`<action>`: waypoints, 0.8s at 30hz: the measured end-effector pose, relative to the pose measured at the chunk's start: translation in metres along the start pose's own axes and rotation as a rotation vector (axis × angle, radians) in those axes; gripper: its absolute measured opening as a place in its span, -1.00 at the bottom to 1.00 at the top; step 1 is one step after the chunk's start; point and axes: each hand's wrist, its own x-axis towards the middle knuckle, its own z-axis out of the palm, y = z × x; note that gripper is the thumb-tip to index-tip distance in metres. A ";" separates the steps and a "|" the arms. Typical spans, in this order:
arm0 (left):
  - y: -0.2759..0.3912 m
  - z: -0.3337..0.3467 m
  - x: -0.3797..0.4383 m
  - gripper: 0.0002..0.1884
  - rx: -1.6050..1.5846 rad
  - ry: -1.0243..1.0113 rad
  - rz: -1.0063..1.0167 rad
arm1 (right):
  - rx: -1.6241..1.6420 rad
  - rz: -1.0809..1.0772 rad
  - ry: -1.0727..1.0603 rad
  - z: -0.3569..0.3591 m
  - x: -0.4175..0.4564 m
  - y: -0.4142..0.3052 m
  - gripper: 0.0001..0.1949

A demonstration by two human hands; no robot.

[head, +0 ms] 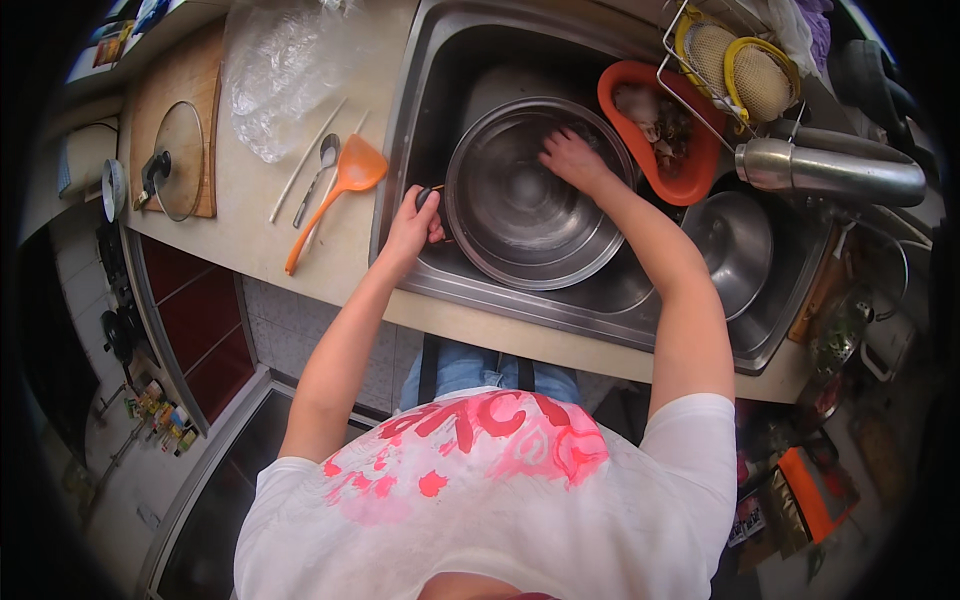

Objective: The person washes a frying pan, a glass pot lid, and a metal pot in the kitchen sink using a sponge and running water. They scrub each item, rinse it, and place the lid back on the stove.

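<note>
A wide stainless steel pot (536, 255) stands in the left basin of the steel sink (450, 45). My left hand (412, 225) grips the pot's dark side handle (424, 196), with the thumb along its top. Over the far right part of the pot's inside, my right hand (574, 157) reaches in with the fingers spread and nothing held. Whether its fingertips touch the pot wall is hard to make out. The pot's inside is shiny and looks wet.
Right of the pot, an orange strainer basket (679, 191) holds food scraps. A steel bowl (731, 247) leans in the right basin. On the counter lie an orange spatula (360, 165), a spoon (328, 154), chopsticks (307, 161) and clear plastic (277, 82); a glass lid (180, 161) rests on a cutting board (202, 75).
</note>
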 end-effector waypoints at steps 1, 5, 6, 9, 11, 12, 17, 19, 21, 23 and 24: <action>-0.001 0.000 0.000 -0.77 0.011 0.001 0.005 | -0.056 -0.121 0.278 0.000 0.004 0.009 -0.84; -0.003 -0.001 -0.002 -0.77 0.058 -0.008 -0.001 | -0.229 0.081 -0.042 -0.011 -0.032 -0.013 -0.68; -0.003 0.000 -0.002 -0.77 0.048 -0.014 -0.001 | -0.254 0.156 -0.302 -0.016 -0.050 -0.028 -0.64; -0.003 0.001 -0.005 -0.77 0.061 0.004 0.008 | 0.373 0.292 -0.802 -0.034 -0.065 -0.102 -0.52; -0.002 0.002 -0.004 -0.77 0.056 0.004 0.032 | 1.015 0.273 -0.639 -0.045 -0.038 -0.145 -0.47; -0.003 0.003 -0.004 -0.77 0.049 0.007 0.012 | 1.389 0.353 -0.444 -0.049 -0.036 -0.157 -0.47; -0.005 0.001 0.000 -0.77 0.059 0.017 0.012 | 0.588 0.239 -0.854 -0.048 -0.055 -0.100 -0.49; -0.007 0.000 0.003 -0.78 0.042 0.008 0.023 | -0.080 0.206 -0.628 -0.037 -0.063 -0.052 -0.52; -0.008 -0.002 0.003 -0.78 0.023 0.003 0.024 | -0.447 0.228 -0.342 -0.030 -0.067 -0.044 -0.55; -0.009 -0.002 0.004 -0.78 0.032 -0.002 0.040 | -0.091 0.352 -0.528 -0.026 -0.056 -0.066 -0.54; -0.009 -0.001 0.003 -0.78 0.027 -0.017 0.049 | 0.059 0.365 -0.617 -0.027 -0.054 -0.091 -0.54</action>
